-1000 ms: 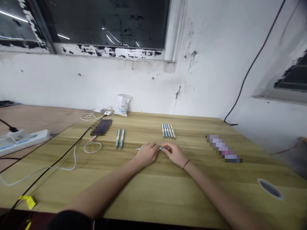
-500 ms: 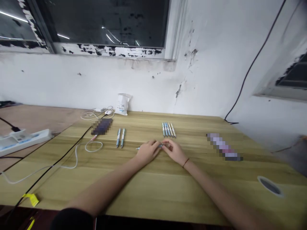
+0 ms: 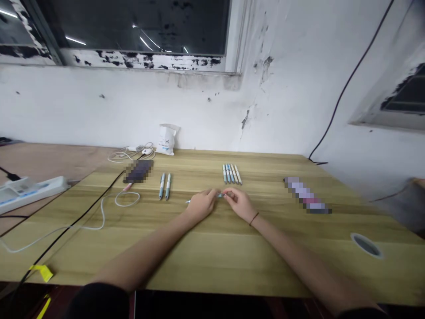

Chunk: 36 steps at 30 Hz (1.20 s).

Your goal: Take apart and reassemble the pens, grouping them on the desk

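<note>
My left hand (image 3: pixel 201 203) is closed round a light blue pen (image 3: pixel 219 195), whose one end pokes out to the left of the hand. My right hand (image 3: pixel 239 204), with a thin dark red string at its wrist, pinches at the pen's right end. A small dark part shows between its fingertips, too small to make out. Two blue-and-white pens (image 3: pixel 165 186) lie side by side left of my hands. Beyond my hands sits a row of several pens (image 3: pixel 231 174), some blue and some cream.
A pixelated dark object (image 3: pixel 138 171) with a white cable lies at the left. Behind it stand coiled cables and a white packet (image 3: pixel 167 139). At right are a pixelated pinkish object (image 3: pixel 307 195) and a cable hole (image 3: pixel 367 245). A power strip (image 3: pixel 33 192) lies far left.
The whole view has shifted slightly. My right fingertips have drawn a little away from my left hand, showing more of the pen's right end between the hands.
</note>
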{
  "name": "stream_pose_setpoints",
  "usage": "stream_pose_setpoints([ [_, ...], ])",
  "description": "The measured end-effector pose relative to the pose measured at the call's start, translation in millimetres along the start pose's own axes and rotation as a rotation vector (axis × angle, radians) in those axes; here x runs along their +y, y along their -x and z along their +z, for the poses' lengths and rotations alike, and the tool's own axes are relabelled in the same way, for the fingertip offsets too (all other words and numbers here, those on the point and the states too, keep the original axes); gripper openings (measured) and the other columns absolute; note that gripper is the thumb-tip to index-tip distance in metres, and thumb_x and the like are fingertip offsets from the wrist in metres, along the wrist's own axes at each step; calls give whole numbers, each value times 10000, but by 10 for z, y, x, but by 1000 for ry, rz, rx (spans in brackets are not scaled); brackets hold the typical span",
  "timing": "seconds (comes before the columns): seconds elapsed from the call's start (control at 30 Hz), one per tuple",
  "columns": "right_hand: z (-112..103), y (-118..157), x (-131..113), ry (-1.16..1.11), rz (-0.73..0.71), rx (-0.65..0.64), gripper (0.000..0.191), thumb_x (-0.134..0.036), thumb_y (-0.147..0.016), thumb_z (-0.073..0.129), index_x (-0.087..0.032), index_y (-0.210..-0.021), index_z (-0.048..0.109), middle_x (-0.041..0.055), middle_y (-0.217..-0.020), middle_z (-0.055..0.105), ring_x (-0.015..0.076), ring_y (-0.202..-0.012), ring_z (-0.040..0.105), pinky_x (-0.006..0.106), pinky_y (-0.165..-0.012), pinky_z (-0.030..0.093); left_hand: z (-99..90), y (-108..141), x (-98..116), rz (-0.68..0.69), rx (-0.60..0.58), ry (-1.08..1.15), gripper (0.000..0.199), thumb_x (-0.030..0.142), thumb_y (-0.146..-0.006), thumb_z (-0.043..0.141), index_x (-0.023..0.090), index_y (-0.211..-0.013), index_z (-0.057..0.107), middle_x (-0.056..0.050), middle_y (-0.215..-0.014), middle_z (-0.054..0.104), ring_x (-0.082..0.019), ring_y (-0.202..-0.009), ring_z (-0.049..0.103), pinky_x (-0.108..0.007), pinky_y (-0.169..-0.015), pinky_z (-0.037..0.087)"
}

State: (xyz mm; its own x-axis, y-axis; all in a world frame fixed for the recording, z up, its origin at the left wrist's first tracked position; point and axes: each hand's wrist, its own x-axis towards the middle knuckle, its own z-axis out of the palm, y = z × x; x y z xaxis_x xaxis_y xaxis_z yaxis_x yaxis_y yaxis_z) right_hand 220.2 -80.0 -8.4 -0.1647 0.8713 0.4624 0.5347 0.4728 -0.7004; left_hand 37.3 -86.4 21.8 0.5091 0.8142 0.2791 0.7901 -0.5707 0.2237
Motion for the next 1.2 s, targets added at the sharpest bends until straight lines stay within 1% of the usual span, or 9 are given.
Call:
stream_pose_setpoints([
  [0.07,3,-4,20,-33,20,1,154,-287,-793,528,-194,-882,613,-19,-587,555,121,-485,476,236,-479,398,-22,4,8,-15,-30,8,313,217,-920,319,268,-1196,458,-41,-1058,593,-170,-906,588,-254,-722,450],
  [0.13,7,-10,40,-95,43,2,175,-303,-799,526,-190,-912,597,13,-719,622,126,-541,533,247,-519,443,-36,8,18,-13,-33,4,320,223,-921,318,280,-1199,463,-35,-1045,589,-168,-909,587,-246,-720,445],
  [0.27,12,-20,50,-222,72,-1,203,-334,-805,527,-188,-941,568,56,-917,646,149,-724,615,278,-652,506,-34,11,30,10,7,-19,330,374,-936,303,300,-1213,465,-30,-1010,575,-170,-875,589,-243,-707,442],
  [0.47,22,-30,46,-273,83,-17,202,-348,-797,545,-179,-906,565,55,-873,648,165,-806,619,309,-742,506,-20,7,31,-9,-10,-42,330,379,-935,302,319,-1214,468,-30,-966,574,-175,-826,596,-247,-662,436],
  [0.67,-51,-49,73,-193,83,46,211,-370,-840,471,-191,-914,555,20,-781,620,139,-629,570,263,-585,473,-50,16,53,-60,-1,-30,323,346,-937,287,293,-1189,482,-36,-994,585,-180,-835,598,-256,-663,433],
  [0.8,-66,-47,63,-157,79,8,254,-389,-832,490,-189,-932,611,39,-831,647,150,-665,577,272,-616,476,-50,16,47,-50,19,-20,308,347,-938,284,276,-1160,485,-32,-1015,595,-180,-859,600,-251,-665,434],
  [0.93,-26,-34,40,-111,64,-9,257,-404,-810,530,-185,-902,628,38,-784,654,144,-605,561,266,-576,471,-23,15,28,-10,51,10,288,365,-939,284,259,-1135,467,-27,-1040,609,-184,-869,610,-259,-674,443],
  [1.07,-4,-30,36,-104,56,-21,247,-401,-807,543,-187,-889,634,36,-772,659,145,-600,566,273,-583,476,9,13,10,-7,87,55,278,381,-932,313,225,-1124,440,-38,-941,635,-190,-830,618,-270,-667,451],
  [1.2,-23,-50,82,-179,116,4,272,-413,-792,558,-193,-941,617,50,-862,663,158,-673,597,282,-620,494,38,-4,-25,29,141,63,201,272,-902,380,209,-1076,460,-45,-954,611,-186,-874,596,-271,-721,457],
])
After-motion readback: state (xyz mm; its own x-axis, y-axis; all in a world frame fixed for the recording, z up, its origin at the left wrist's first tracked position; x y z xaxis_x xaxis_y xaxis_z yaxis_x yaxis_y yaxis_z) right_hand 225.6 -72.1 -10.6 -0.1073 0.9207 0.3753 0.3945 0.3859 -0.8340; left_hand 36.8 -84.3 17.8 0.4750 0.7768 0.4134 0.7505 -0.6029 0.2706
